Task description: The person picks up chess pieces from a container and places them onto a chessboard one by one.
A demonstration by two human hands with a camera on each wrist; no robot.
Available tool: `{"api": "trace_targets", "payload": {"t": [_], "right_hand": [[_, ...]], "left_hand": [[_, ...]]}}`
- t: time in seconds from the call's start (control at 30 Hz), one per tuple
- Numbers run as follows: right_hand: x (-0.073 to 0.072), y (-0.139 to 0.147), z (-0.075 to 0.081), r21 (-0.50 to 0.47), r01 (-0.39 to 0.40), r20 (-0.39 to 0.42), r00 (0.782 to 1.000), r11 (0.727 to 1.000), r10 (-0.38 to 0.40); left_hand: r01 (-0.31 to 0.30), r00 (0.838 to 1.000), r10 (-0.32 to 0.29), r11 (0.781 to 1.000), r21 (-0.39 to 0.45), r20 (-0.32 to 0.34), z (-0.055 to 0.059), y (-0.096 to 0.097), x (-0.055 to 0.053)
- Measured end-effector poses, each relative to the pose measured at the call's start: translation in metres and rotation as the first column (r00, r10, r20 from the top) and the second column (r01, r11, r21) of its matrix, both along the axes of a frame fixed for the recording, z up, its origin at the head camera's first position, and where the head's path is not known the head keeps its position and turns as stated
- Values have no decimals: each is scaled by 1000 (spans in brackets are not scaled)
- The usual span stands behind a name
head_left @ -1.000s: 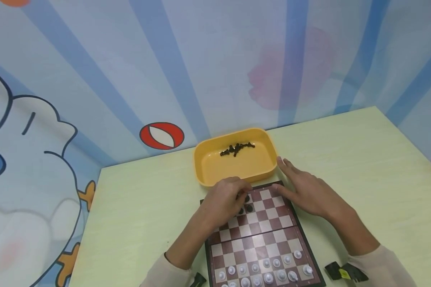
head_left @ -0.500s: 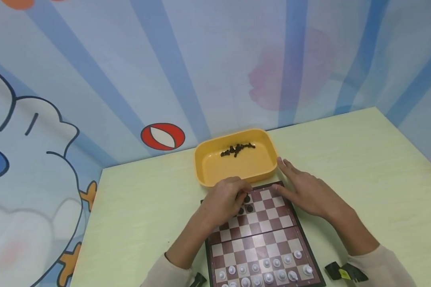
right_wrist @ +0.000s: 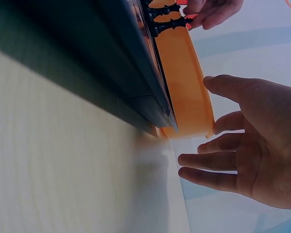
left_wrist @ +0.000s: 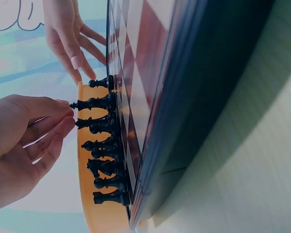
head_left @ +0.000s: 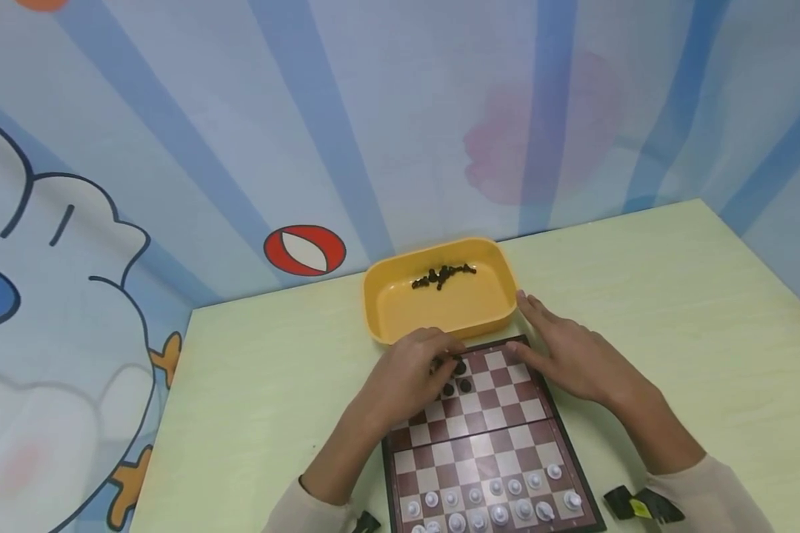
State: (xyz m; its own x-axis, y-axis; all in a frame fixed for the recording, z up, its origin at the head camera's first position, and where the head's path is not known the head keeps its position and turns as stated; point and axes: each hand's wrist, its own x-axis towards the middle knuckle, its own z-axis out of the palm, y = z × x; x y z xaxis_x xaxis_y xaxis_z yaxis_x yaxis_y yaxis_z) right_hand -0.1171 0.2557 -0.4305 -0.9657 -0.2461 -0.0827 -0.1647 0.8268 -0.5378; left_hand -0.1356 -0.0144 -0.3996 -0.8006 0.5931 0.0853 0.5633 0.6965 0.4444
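A folding checkered chessboard (head_left: 485, 446) lies on the table. Black chess pieces stand upright along its far edge, partly hidden in the head view by my left hand (head_left: 410, 381). In the left wrist view, the thumb and fingertips of that hand are at the top of a black king (left_wrist: 94, 103), with a gap showing between thumb and index finger in the head view. A black queen (left_wrist: 89, 122) and a black rook (left_wrist: 109, 197) stand in the same row. My right hand (head_left: 567, 355) is spread at the board's far right corner, its fingers beside the yellow tray (head_left: 453, 326).
Several loose black chess pieces (head_left: 442, 275) lie inside the tray behind the board. White chess pieces (head_left: 499, 514) stand in rows at the near end. A patterned wall (head_left: 373, 111) rises behind the pale table (head_left: 260, 385).
The left hand's thumb and index finger have parted slightly at the black pieces, so the gap between them is wider. The right hand has stayed in place.
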Motion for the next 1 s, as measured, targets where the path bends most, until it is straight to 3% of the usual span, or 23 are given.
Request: {"api": "trace_targets", "payload": {"t": [0.33, 0.57, 0.8, 1.0], "right_hand": [[-1, 3, -2, 1, 0, -2, 1000, 1000, 0], [-1, 3, -1, -4, 4, 3, 1000, 1000, -4], [-1, 2, 0, -7, 4, -3, 1000, 1000, -4], [1, 1, -1, -4, 2, 7, 1000, 1000, -2]], "left_hand": [[-75, 997, 78, 992, 105, -21, 6, -15, -1], [-130, 989, 138, 984, 124, -57, 9, -29, -7], [-246, 965, 257, 955, 168, -46, 6, -47, -16], [-339, 939, 344, 923, 181, 5, -5, -59, -23]]}}
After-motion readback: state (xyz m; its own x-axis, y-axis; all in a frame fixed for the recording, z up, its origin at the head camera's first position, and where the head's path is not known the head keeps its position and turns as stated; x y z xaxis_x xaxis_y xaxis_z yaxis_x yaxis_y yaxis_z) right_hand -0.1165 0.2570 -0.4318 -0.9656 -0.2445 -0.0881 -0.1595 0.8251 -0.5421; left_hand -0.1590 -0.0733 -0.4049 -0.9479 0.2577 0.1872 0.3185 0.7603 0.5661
